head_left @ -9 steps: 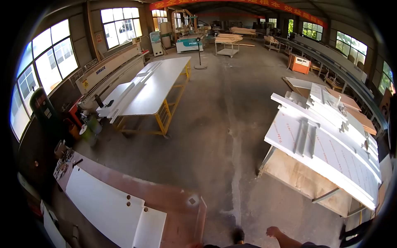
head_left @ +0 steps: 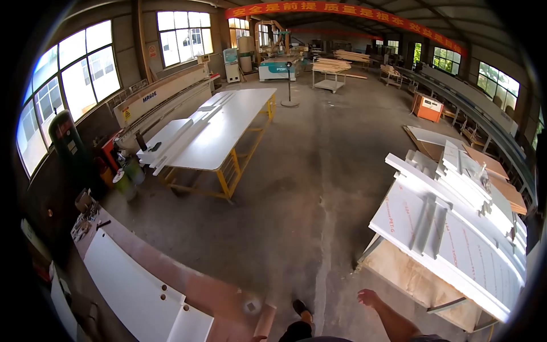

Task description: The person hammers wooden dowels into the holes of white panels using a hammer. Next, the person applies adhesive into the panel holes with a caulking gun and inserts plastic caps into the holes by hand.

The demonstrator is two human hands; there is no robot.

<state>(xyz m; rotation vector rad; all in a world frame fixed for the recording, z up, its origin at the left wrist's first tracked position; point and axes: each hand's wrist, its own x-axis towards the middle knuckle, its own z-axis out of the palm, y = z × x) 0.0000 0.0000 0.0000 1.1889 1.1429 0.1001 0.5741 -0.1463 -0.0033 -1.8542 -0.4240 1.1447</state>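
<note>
Your right hand (head_left: 369,297) hangs loosely open, right of the flat reddish-brown surface (head_left: 205,286); your left hand (head_left: 259,338), near it, shows too little to tell its grip. On that surface lies a thin white panel with round holes (head_left: 130,279).

Right hand (head_left: 369,298): one was visible
Round holes (head_left: 163,296) in white sheeting (head_left: 122,271): three showed
Black shoe (head_left: 299,308): one showed
Yellow-framed table (head_left: 228,128): one stood
Orange cabinet (head_left: 426,107): one stood
Round-based floor stand (head_left: 289,85): one stood upright
</note>
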